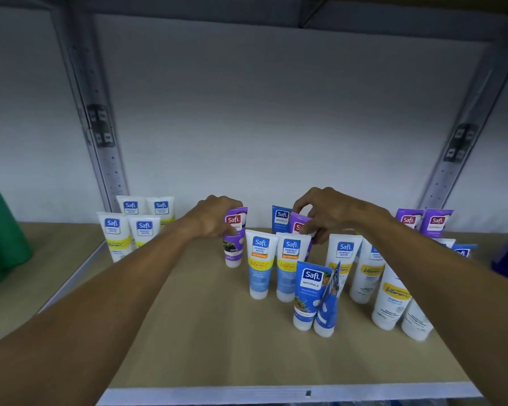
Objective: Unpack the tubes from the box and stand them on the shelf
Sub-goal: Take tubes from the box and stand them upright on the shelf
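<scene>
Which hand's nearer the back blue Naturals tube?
Right. The right hand sits just right of the blue Naturals tube; the left hand is farther off to its left, on a purple tube.

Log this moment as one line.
left hand: grips purple tube | right hand: grips second purple tube | shelf: other tubes standing

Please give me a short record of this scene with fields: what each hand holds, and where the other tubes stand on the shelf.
left hand: grips a purple tube, upright, cap down
right hand: pinches the top of a second purple tube, behind two blue-and-white tubes
back left: four white tubes, standing
front: two blue Naturals tubes, standing close together
shelf: tan board, metal front edge
</scene>
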